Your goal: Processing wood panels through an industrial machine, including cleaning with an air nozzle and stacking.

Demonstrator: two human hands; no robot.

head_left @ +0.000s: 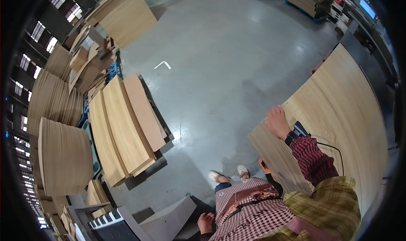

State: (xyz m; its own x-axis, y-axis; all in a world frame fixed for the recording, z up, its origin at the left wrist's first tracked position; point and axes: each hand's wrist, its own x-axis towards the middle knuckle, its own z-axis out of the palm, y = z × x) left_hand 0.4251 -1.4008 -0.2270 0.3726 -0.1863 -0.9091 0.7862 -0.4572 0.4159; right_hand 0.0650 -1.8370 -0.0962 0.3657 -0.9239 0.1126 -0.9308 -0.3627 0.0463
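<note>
At the right, my right hand (278, 121) lies at the corner of a tall stack of light wood-grain boards (334, 101). Its fingers bend over the edge of the top board, and their tips are hidden. A dark device (300, 129) with a black cable sits on that wrist, above the red and black striped sleeve. Low in the view, my left hand (206, 223) hangs beside my checked apron (253, 217). Its fingers are loosely curled and apart, with nothing seen in them. It touches no board.
At left, wood-grain panels (127, 126) lie stacked low, with tall board piles (65, 156) behind. A grey-white machine part (169, 217) stands near my left side. Beside the right stack shows a black-clothed limb (275, 184), perhaps another person's. More boards (127, 19) stand far off.
</note>
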